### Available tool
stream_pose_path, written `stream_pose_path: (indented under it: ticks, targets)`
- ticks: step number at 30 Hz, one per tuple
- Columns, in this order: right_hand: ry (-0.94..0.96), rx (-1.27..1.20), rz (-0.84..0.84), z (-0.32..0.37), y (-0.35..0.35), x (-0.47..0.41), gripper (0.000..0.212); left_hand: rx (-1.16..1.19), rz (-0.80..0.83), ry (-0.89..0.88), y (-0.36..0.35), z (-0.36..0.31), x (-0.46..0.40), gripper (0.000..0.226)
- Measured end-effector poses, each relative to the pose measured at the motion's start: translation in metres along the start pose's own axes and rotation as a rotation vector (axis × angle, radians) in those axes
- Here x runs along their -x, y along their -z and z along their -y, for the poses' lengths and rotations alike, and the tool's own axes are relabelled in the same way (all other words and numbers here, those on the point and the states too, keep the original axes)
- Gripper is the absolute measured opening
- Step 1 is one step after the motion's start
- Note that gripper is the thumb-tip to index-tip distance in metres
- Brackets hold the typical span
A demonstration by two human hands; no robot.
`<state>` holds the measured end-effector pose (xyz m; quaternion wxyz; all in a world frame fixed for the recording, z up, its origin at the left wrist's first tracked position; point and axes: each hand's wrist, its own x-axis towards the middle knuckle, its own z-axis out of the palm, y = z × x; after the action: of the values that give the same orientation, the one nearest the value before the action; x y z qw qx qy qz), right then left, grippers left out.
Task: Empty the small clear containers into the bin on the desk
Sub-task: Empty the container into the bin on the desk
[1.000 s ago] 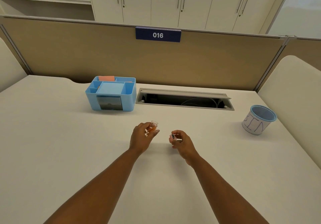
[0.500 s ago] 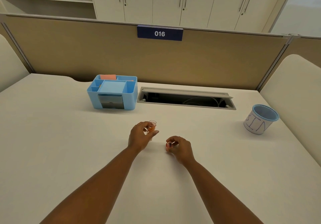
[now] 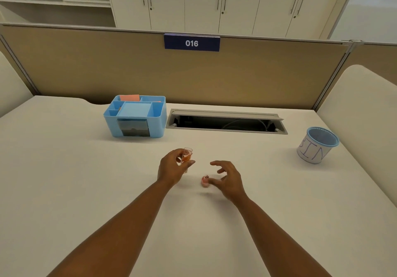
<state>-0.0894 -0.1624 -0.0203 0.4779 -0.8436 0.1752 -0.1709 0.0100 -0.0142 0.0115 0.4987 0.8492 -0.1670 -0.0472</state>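
Pale and mostly bare, our desk [image 3: 86, 190] runs back to a tan partition carrying a 016 sign [image 3: 191, 43], with white cupboards behind it. We are early in the task, as far as we can judge.

Our left hand [image 3: 174, 169] is closed around a small clear container [image 3: 187, 156], held upright between thumb and fingers just above the desk; it shows orange contents inside and its mouth looks uncovered. Just to the right of that grip, and slightly nearer to us, a small pinkish cap [image 3: 205, 180] lies on the desk. We take it for the container's lid, though it is too small to be sure. Our right hand [image 3: 228, 180] hovers over it with fingers spread and holds nothing; its thumb is at the cap's edge, and we cannot tell whether it touches.

So the opening step appears done for this one container, while the pouring is not. The bin [image 3: 318, 145], a white cup with a blue rim and BIN written on its side, stands well apart from the gripped container, far off to its right and a little farther back. Nothing we can see has gone into it; its inside is too dim to read.

Beyond the grip and to its left sits a blue organiser [image 3: 135, 116]. Whether further clear containers wait inside it we cannot tell, so what is left after this one is uncertain.
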Motion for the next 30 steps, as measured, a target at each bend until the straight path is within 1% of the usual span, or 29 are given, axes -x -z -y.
stream_pose_path:
  ticks: [4,8,13,18,19,21,23,26,27,28,30]
  targets:
    - [0.027,0.006,-0.186,-0.004,0.029,-0.005,0.032,-0.009,0.001,0.016,-0.005,-0.008,-0.002,0.044]
    - [-0.008,0.038,-0.362,-0.013,0.068,-0.015,0.015,0.010,-0.016,-0.004,-0.017,-0.020,-0.004,0.037]
    - [-0.103,0.153,-0.502,-0.025,0.118,-0.023,0.014,0.051,-0.003,-0.042,-0.041,-0.038,-0.008,0.035]
    - [-0.170,0.218,-0.541,-0.038,0.149,-0.024,0.014,0.139,0.046,-0.028,-0.071,-0.053,-0.008,0.030]
    - [-0.181,0.213,-0.536,-0.041,0.155,-0.026,0.014,0.165,0.061,-0.025,-0.079,-0.058,-0.010,0.030]
    - [-0.222,0.164,-0.475,-0.045,0.162,-0.029,0.014,0.204,0.096,-0.018,-0.095,-0.069,-0.013,0.030]
    - [-0.309,0.011,-0.379,-0.047,0.167,-0.034,0.015,0.239,0.146,-0.010,-0.113,-0.084,-0.016,0.029]
    - [-0.530,-0.459,-0.210,-0.044,0.171,-0.041,0.027,0.285,0.230,-0.035,-0.146,-0.112,-0.019,0.029]
    - [-0.575,-0.590,-0.141,-0.041,0.170,-0.042,0.031,0.296,0.247,-0.044,-0.153,-0.119,-0.018,0.030]
    - [-0.596,-0.706,-0.102,-0.041,0.172,-0.043,0.031,0.310,0.269,-0.057,-0.163,-0.129,-0.020,0.030]
    - [-0.592,-0.916,-0.113,-0.045,0.179,-0.046,0.025,0.339,0.305,-0.074,-0.180,-0.145,-0.022,0.031]
